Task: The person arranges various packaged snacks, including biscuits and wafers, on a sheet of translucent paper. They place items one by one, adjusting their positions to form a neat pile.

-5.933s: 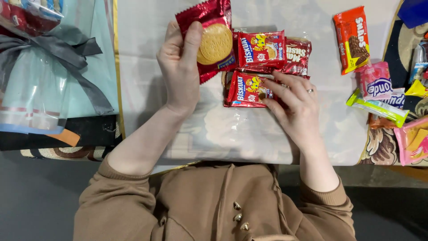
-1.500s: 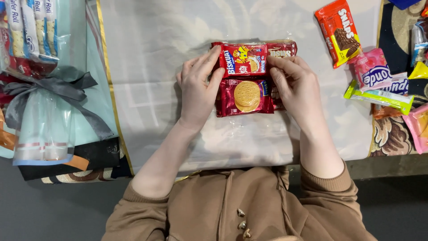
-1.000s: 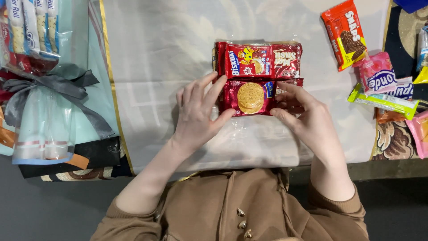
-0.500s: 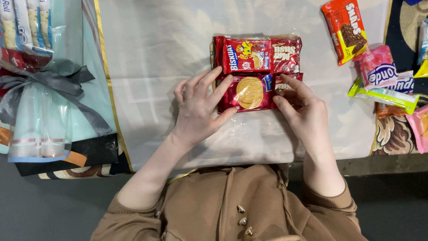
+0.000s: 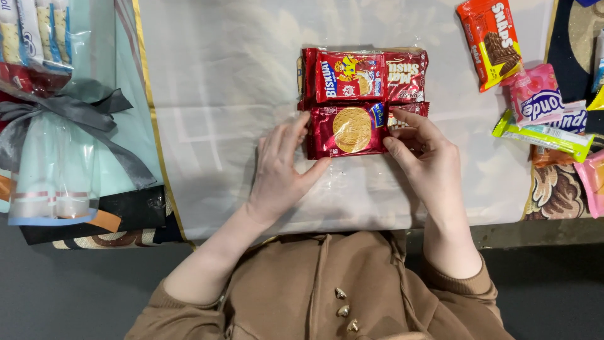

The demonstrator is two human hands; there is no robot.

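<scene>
Since half a second ago both hands have barely shifted; the round-biscuit pack (image 5: 348,130) sits a touch squarer under the top row, and my fingers have slid along its ends.

Landmark: that round-biscuit pack, dark red, lying flat on the clear wrapping sheet (image 5: 220,94) spread over the table.

My left hand (image 5: 281,165) is just left of and below it, fingers spread, fingertips touching its left edge, thumb against its lower left corner. Not gripping, just pressing sideways. My right hand (image 5: 428,165) is at its right end, fingers loosely apart, thumb on the right edge, index finger over the partly hidden dark red pack (image 5: 409,110) tucked beside it. Neither hand is closed around anything.

Directly above it, touching: bright red cartoon pack (image 5: 349,75) and a darker red pack (image 5: 406,75), side by side. Well right of it: orange-red wafer pack (image 5: 492,41), pink packs (image 5: 536,94), green bar (image 5: 541,135). Far left of it: wrapped bundle with a grey ribbon (image 5: 69,113).

Step, as I judge it: squaring the lower row against the upper one, nearly lined up. Next move likely needs a light inward nudge from both sides without sliding the top row, then lifting off clean.
</scene>
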